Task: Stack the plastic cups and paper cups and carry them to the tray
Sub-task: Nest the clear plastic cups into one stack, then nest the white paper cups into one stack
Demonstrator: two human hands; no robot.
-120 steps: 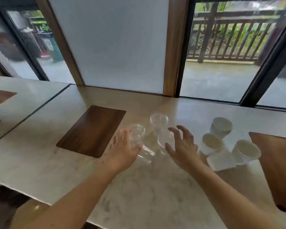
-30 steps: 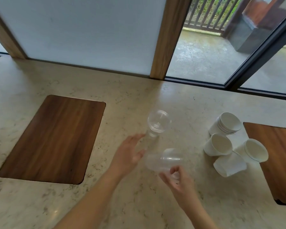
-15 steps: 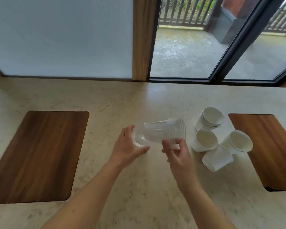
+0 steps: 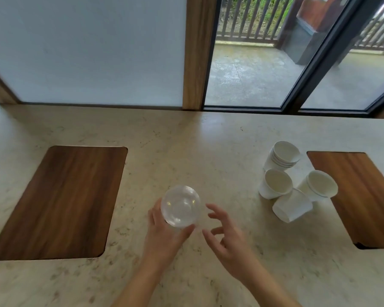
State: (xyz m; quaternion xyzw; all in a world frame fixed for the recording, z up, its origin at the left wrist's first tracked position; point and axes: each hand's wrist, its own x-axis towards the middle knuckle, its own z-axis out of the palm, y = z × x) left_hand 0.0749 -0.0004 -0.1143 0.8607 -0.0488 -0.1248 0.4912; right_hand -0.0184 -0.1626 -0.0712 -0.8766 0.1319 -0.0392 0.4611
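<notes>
Both hands hover over the near middle of the pale stone desk [image 4: 208,138]. Left hand [image 4: 164,229] is wrapped around the clear plastic cups [image 4: 180,206], nested upright, their mouth facing the camera. Right hand [image 4: 228,238] is spread just right of them, fingers loosely curled, touching nothing. To the right sit the white paper cups: a stacked set [image 4: 283,155] farthest, two upright ones [image 4: 275,183] [image 4: 319,185] nearer, and one lying on its side [image 4: 293,204] nearest. Dark wooden inlays lie at the left [image 4: 56,202] and right [image 4: 359,196] of the desk.
</notes>
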